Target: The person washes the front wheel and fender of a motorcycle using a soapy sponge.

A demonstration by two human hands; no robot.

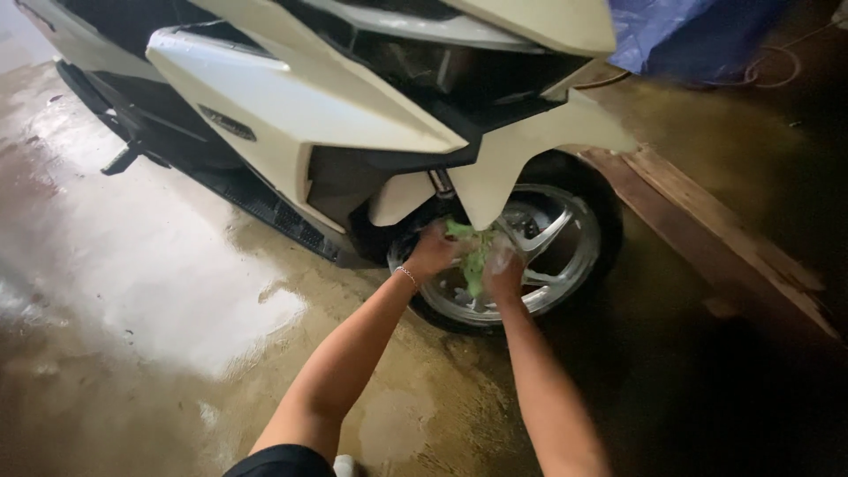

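A white scooter [309, 97] stands on a wet floor, its front wheel [565, 238] with a silver rim toward the right. Both my hands are at the wheel, under the white front fender [521, 159]. My left hand [430, 252], with a thin bracelet on the wrist, grips the upper end of a light green cloth [474, 256]. My right hand [505, 272] holds the lower part of the same cloth against the rim's spokes. The cloth is bunched between the two hands.
The concrete floor [159, 265] is wet and glossy. A wooden plank [707, 230] lies at the right of the wheel. A blue tarp [680, 31] and a coiled cord [768, 71] sit at the top right. The scooter's black footboard [265, 208] runs left.
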